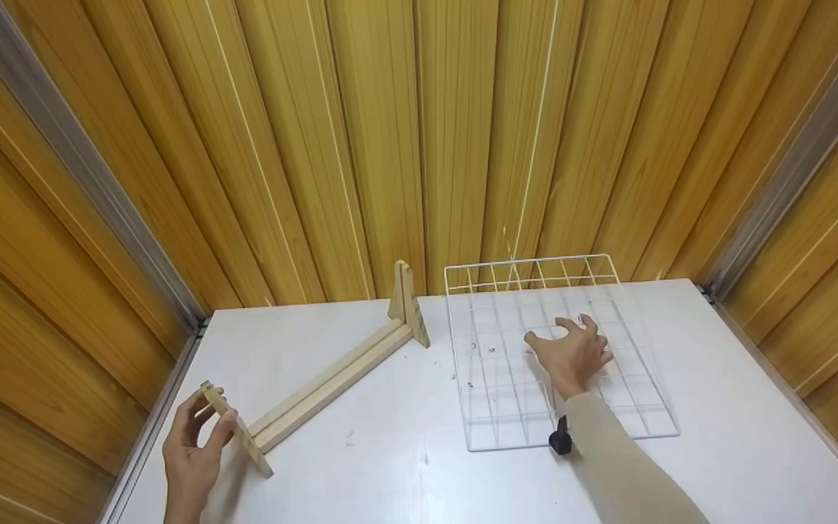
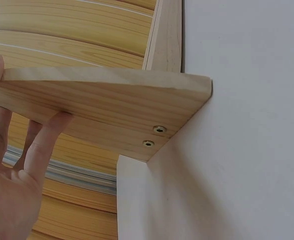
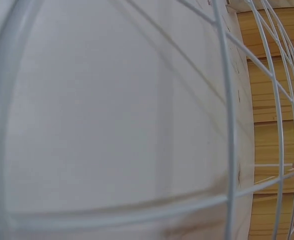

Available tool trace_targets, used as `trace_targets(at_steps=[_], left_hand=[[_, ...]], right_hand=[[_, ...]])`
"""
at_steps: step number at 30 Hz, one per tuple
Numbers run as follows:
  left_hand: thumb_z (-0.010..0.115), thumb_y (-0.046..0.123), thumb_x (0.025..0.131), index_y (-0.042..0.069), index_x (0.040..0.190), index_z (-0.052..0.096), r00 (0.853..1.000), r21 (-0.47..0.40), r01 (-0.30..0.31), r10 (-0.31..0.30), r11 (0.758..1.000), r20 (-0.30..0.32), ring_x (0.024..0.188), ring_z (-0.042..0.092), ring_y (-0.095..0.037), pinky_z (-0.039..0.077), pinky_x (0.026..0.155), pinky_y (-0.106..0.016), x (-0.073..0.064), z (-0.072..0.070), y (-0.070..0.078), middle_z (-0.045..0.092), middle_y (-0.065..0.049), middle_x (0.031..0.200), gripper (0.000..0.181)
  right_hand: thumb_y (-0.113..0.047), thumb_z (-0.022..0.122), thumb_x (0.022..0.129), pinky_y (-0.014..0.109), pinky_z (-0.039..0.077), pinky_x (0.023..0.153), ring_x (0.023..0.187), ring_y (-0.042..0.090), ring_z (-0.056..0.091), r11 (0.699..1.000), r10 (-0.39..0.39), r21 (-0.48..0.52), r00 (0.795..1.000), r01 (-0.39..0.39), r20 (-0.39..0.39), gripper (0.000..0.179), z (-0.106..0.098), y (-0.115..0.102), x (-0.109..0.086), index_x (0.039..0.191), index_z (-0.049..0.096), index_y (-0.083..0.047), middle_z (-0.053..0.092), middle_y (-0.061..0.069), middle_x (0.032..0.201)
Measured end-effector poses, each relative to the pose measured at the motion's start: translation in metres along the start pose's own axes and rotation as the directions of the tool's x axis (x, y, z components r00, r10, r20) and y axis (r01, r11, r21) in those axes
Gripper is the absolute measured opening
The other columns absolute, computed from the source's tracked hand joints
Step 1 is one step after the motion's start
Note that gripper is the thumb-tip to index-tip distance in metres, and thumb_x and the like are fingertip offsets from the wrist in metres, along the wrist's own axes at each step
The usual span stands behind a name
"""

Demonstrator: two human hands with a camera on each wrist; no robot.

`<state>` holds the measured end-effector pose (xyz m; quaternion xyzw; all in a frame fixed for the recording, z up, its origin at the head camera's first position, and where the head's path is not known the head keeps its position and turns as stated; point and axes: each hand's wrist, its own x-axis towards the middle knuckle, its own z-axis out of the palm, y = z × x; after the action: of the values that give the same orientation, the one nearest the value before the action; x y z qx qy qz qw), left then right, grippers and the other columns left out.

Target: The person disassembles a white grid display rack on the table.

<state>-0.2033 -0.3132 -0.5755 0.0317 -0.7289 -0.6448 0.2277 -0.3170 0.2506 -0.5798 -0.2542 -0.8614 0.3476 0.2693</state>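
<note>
At the left in the head view, my left hand pinches the upper part of a tapered wooden end piece between thumb and fingers. This piece stands at the near end of a wooden frame, joined to long wooden rails. A matching end piece stands upright at the far end. Two metal fasteners show low on the near piece. Over a white wire grid, my right hand has spread, bent fingers. Its fingertips are near the wires; their exact contact is unclear.
A white table carries the frame and the grid. Wood-patterned walls enclose the back and sides, with grey metal strips in the corners. Small dark specks mark the table under and beside the grid.
</note>
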Motion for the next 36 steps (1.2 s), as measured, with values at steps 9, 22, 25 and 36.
trace_targets(at_steps=[9, 22, 25, 36], left_hand=[[0.071, -0.005, 0.099, 0.004, 0.153, 0.053, 1.000, -0.025, -0.009, 0.009, 1.000, 0.006, 0.124, 0.061, -0.005, 0.065, 0.087, -0.018, -0.001, 0.000, -0.002, 0.063, 0.006, 0.137, 0.058], [0.072, -0.004, 0.099, 0.004, 0.153, 0.054, 1.000, -0.002, 0.002, -0.002, 1.000, 0.002, 0.123, 0.061, -0.002, 0.065, 0.086, -0.017, -0.002, 0.000, -0.004, 0.063, 0.007, 0.135, 0.057], [0.072, -0.006, 0.099, 0.003, 0.152, 0.054, 1.000, -0.021, 0.003, -0.003, 1.000, -0.003, 0.123, 0.062, -0.004, 0.066, 0.086, -0.018, -0.002, 0.000, -0.004, 0.064, 0.006, 0.135, 0.057], [0.072, -0.007, 0.098, 0.002, 0.149, 0.055, 1.000, -0.050, 0.010, -0.010, 0.999, -0.001, 0.124, 0.061, -0.010, 0.066, 0.086, -0.019, 0.000, 0.000, -0.001, 0.062, 0.003, 0.134, 0.054]], right_hand=[[-0.039, 0.095, 0.072, 0.062, 0.032, 0.110, 0.131, 0.050, 0.049, 0.999, 0.004, -0.041, 1.000, -0.003, 0.024, 0.063, 0.002, 0.008, -0.003, 0.122, 0.078, -0.004, 0.053, 0.022, 0.156], [-0.041, 0.094, 0.074, 0.062, 0.033, 0.109, 0.136, 0.049, 0.047, 0.996, 0.038, -0.077, 0.997, -0.032, 0.071, 0.064, 0.004, 0.013, -0.005, 0.124, 0.077, -0.005, 0.051, 0.022, 0.158], [-0.041, 0.094, 0.074, 0.063, 0.032, 0.109, 0.136, 0.050, 0.047, 0.996, 0.043, -0.076, 0.996, -0.037, 0.078, 0.064, 0.004, 0.013, -0.005, 0.124, 0.076, -0.005, 0.051, 0.022, 0.158], [-0.040, 0.093, 0.075, 0.064, 0.031, 0.109, 0.137, 0.052, 0.046, 0.995, 0.059, -0.089, 0.991, -0.049, 0.117, 0.065, 0.008, 0.014, -0.002, 0.126, 0.076, -0.005, 0.050, 0.025, 0.159]])
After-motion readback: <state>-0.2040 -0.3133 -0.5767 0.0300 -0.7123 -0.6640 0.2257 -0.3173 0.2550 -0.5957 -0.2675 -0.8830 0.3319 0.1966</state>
